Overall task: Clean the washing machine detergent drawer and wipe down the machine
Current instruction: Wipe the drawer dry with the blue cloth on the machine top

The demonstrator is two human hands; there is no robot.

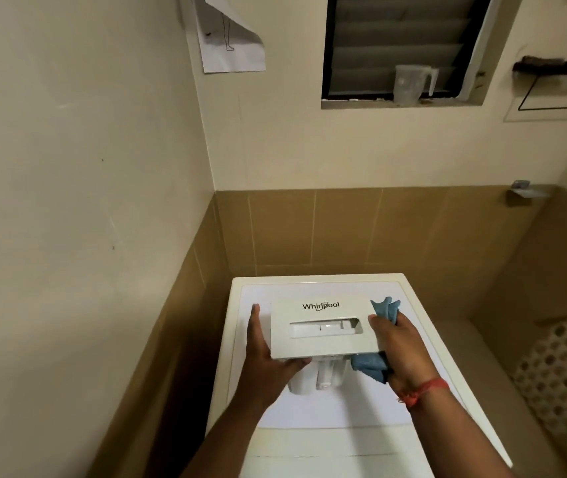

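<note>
Two hands hold a detergent drawer above a white washing machine that stands in a corner of tan tiled wall. Its top shows below and around the hands. The white detergent drawer, pulled free of the machine, is held with its front panel facing up and the brand name readable. The left hand grasps the drawer's left end, fingers along the side and thumb under the near edge. The right hand grips the right end together with a bunched blue cloth, which sticks out above and below the fingers. A clear plastic jug sits on the window ledge.
</note>
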